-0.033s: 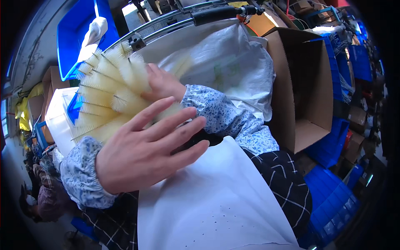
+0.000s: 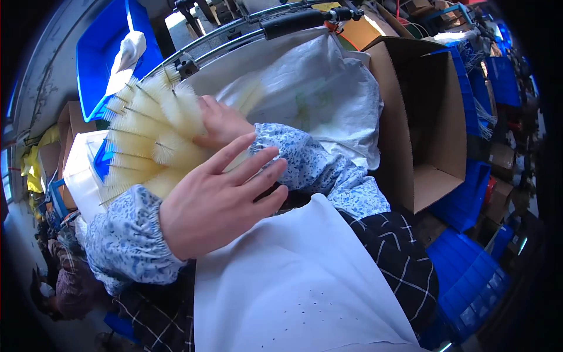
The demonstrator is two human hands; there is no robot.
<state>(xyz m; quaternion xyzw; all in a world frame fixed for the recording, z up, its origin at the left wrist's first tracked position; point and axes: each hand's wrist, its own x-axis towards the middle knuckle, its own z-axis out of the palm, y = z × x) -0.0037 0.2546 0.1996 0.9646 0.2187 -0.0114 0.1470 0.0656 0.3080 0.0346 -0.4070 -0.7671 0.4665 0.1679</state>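
A thick bunch of cream-coloured tube brushes (image 2: 138, 132), with soft bristles and thin dark wire stems, stands at the left, its stem ends fanned to the left. My right hand (image 2: 226, 122) reaches across and is closed against the right side of the bunch; its fingertips are partly hidden. A blurred single brush (image 2: 251, 98) sticks out beyond it. In front of the bunch is my left hand (image 2: 220, 205), palm down, fingers spread, with nothing visible in it; it covers the lower brushes. Both forearms wear blue-and-white patterned sleeves.
Behind my right arm lies a white woven sack (image 2: 316, 100) under a metal bar with a black grip (image 2: 293, 24). An open cardboard box (image 2: 384, 129) stands right of it. Blue bins (image 2: 88, 70) are at both sides. A white apron (image 2: 293, 276) covers my lap. Another person (image 2: 76, 276) sits far left.
My left hand has shifted a little to the right, fingers still spread. My right hand and the brushes keep almost the same place; the whole view has slid slightly.
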